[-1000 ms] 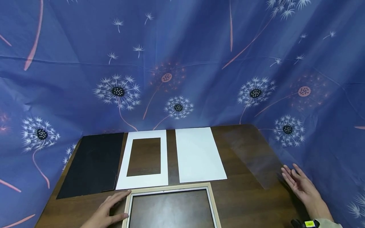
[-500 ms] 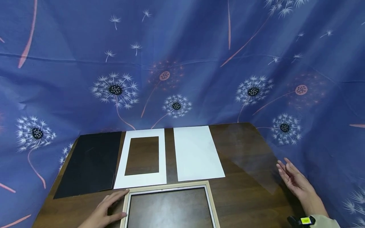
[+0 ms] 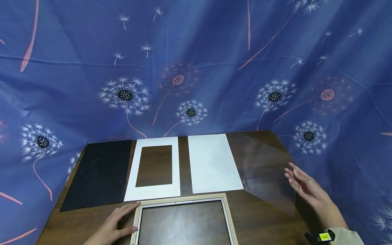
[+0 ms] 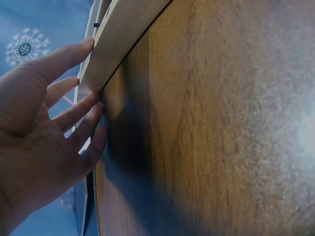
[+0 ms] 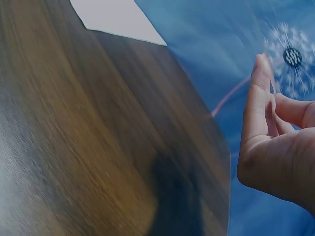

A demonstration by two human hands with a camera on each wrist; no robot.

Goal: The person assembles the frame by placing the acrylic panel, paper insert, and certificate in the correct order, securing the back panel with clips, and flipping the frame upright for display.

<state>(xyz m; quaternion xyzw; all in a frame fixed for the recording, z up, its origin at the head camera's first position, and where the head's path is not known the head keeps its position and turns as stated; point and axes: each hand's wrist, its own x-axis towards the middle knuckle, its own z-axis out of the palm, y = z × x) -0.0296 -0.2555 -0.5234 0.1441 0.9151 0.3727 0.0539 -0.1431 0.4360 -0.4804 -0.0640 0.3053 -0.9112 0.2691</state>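
Head: clear sheet (image 3: pixel 265 173) in right hand (image 3: pixel 309 190)

One frame (image 3: pixel 183 199), one black panel (image 3: pixel 98 175), one windowed mat (image 3: pixel 153 193), one white sheet (image 3: pixel 214 163), one clear sheet (image 3: pixel 269 175)

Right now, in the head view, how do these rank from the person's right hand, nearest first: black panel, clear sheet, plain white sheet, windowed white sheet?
From the right hand:
1. Clear sheet, right at the hand.
2. Plain white sheet, left of that.
3. Windowed white sheet, farther left.
4. Black panel, at the far left.
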